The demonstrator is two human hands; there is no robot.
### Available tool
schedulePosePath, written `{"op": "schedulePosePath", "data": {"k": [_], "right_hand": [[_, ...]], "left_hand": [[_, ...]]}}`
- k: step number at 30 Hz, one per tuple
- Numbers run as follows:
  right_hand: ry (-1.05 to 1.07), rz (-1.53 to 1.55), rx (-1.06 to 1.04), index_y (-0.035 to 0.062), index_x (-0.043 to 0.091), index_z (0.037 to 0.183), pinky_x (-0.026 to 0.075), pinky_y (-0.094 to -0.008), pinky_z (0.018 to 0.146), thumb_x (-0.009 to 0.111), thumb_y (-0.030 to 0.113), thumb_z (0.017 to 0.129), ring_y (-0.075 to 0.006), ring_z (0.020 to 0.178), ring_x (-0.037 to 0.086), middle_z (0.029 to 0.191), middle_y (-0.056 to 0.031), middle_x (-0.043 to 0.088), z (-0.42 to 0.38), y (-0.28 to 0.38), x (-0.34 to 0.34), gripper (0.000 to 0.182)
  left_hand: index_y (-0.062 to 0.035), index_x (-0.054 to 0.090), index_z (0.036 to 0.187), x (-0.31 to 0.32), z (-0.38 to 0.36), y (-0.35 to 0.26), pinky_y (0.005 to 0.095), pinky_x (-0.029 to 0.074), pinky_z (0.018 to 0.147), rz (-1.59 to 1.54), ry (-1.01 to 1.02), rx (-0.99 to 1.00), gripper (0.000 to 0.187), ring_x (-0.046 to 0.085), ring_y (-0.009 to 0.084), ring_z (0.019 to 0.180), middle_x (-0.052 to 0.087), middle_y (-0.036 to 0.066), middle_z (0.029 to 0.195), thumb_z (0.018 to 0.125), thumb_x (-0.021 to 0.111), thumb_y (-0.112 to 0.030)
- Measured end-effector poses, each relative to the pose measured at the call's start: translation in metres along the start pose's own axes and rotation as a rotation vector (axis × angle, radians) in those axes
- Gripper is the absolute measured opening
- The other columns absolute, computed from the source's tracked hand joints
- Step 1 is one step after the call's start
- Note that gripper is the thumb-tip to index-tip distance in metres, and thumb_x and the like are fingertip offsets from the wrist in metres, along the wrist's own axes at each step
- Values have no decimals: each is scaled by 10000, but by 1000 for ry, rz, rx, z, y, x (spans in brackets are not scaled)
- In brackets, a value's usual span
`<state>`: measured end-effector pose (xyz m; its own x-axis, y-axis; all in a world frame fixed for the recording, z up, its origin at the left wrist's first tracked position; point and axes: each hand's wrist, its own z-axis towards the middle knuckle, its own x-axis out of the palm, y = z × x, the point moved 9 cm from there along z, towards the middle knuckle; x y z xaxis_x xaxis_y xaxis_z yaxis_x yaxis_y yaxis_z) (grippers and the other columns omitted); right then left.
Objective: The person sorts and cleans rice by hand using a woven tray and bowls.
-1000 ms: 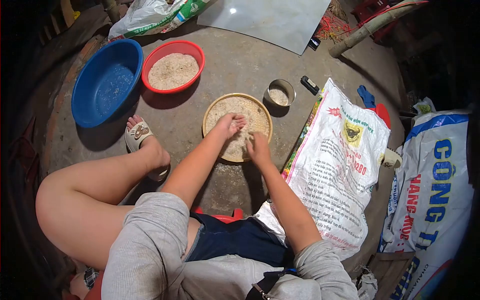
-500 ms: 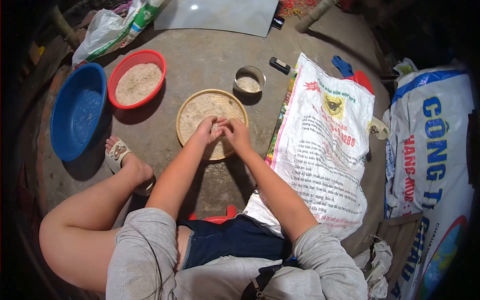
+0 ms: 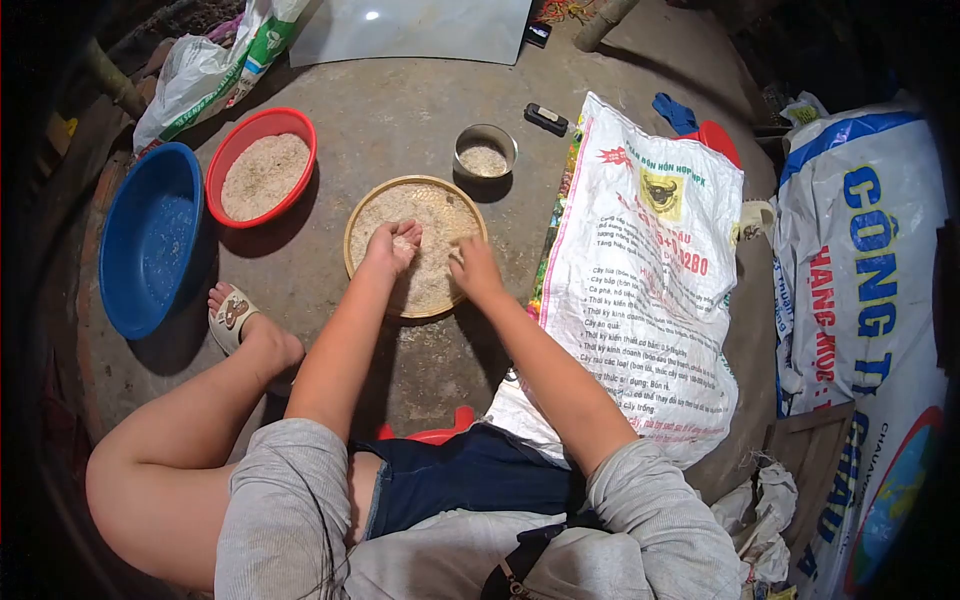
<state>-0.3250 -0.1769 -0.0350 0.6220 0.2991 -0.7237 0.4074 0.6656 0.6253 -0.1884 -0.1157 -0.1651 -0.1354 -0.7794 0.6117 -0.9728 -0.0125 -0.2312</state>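
The largest thing near my hands is a blue-lettered sack (image 3: 865, 280), far to the right of my right hand (image 3: 478, 270). A white printed sack (image 3: 640, 300) lies nearer, just beyond my right forearm. A blue basin (image 3: 140, 270) with pale specks inside is well to the left of my left hand (image 3: 393, 247), and a red bowl (image 3: 275, 121), filled with pale matter, is between them, a little farther from me. Directly under both my hands is a round woven tray (image 3: 420, 181), yellowish, with a raised rim. Ahead of my right hand, near this rim, stands a small metal pot (image 3: 485, 135) with some pale content.

The grain (image 3: 425, 210) in the tray is beige-white and fine, spread in an uneven layer, thinner toward the right side. My left hand is palm up over the tray, loosely cupped around a little of this grain. My right hand is apart from it, above the right part of the tray, with the fingers bent; I cannot tell if they pinch something.

My hands and wrists cover part of the grain and of the near rim. The blue-lettered sack goes into the dark border of the view. Single grains are too small to make out.
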Motion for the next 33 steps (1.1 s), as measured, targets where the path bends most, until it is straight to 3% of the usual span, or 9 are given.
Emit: {"op": "schedulePosePath", "data": {"k": [2,9,12,16,18,23,25,26,33], "right_hand": [[214,-118,-22,19,535,852,435,-419,750,618,49,715,-357,856,531,898,-186,541,-20,-6,25,163],[221,22,-15,7,517,773,442,-416,683,608,31,724,-366,762,535,776,-182,538,-15,-9,37,106],[56,85,12,-5,536,786,449,-402,673,619,29,718,-354,754,550,764,-174,551,10,15,3,112],[42,230,-31,0,574,900,459,-372,707,630,36,720,-316,790,572,837,-157,567,30,44,-9,192],[37,250,-71,7,545,1038,407,-394,844,606,80,752,-349,969,500,1001,-180,526,29,51,-6,301],[-82,-28,-125,-29,461,1109,361,-421,901,572,163,808,-393,1044,429,1097,-221,462,2,27,-6,375],[136,-83,57,-13,475,1045,373,-444,868,580,165,798,-390,999,438,1046,-216,464,-13,-8,20,322],[227,-140,-16,4,482,975,394,-442,825,587,127,774,-387,943,458,975,-209,475,-19,-5,27,257],[317,-30,7,14,565,795,449,-395,683,615,11,686,-331,753,549,790,-162,549,-20,-14,50,120]], "left_hand": [[63,510,1053,-3,-3,-2,291,507,638,-17,-34,28,340,572,227,786,569,163,946,900,325,-179],[57,516,1037,2,-5,4,290,510,631,27,-6,17,335,566,215,746,569,150,908,909,325,-186],[50,520,1017,-1,-4,18,304,524,627,142,-43,-25,321,576,223,754,567,140,873,917,333,-190],[48,518,952,27,4,43,371,541,704,67,263,-111,262,591,260,800,569,147,874,900,359,-154],[46,519,945,37,-7,44,368,541,704,74,258,-109,252,592,260,798,570,151,872,895,368,-149],[76,491,959,21,7,28,304,514,622,-19,221,-91,241,545,220,691,533,142,805,879,363,-112],[93,474,978,5,8,14,283,490,593,-9,134,-31,247,511,202,674,510,132,802,876,358,-99],[93,474,983,-2,4,6,284,488,591,-22,102,-6,247,508,201,678,507,135,812,877,361,-99],[100,471,1045,-12,2,0,282,484,583,44,43,51,272,509,207,670,519,140,823,894,356,-95]]}}
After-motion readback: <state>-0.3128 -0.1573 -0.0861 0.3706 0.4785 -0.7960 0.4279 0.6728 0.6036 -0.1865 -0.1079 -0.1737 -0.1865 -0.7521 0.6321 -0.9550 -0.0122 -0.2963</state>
